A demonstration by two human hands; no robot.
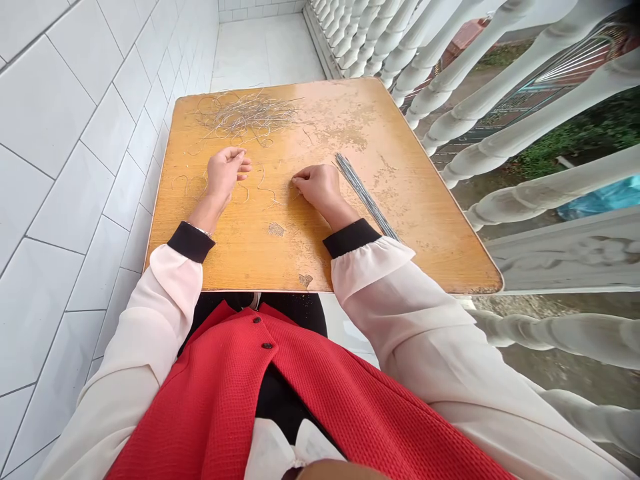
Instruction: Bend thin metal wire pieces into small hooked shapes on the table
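Observation:
My left hand rests on the worn yellow wooden tabletop, fingers curled, just below a loose tangle of thin silver wire. My right hand has its curled fingertips at the table, beside a short bent wire piece. Whether either hand pinches a fine wire is hidden. To the right of that hand lies a bundle of straight grey metal rods. Several short bent wire pieces are scattered between my hands, and others lie left of my left hand.
A white tiled wall runs along the table's left side. A white balustrade stands beyond the right edge, with greenery outside. Tiled floor shows past the far edge. My cream sleeves and red vest fill the bottom of the view.

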